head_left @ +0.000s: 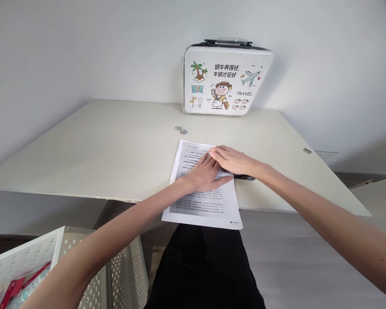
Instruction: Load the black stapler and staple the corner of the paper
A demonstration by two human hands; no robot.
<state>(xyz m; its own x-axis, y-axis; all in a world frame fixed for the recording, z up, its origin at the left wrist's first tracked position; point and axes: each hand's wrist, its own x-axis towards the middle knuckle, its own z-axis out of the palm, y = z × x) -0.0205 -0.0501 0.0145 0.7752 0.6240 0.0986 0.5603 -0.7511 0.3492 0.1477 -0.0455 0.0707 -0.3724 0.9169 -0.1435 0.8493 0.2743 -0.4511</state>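
A printed sheet of paper (199, 210) lies on the table, its lower edge hanging past the front edge. My left hand (206, 174) rests flat on the sheet, fingers stretched and thumb apart. Over the sheet's right edge, my right hand (233, 159) bears down with its fingers together on a black stapler (244, 176). Most of the stapler is hidden under that hand, so its jaws do not show. The right fingertips reach over to the left fingertips and seem to touch them.
Small grey staple strips (181, 130) lie beyond the paper, and another strip (307, 150) sits near the right table edge. A white cartoon-printed case (225, 79) stands against the wall. At lower left is a white perforated basket (25, 253) with red items inside.
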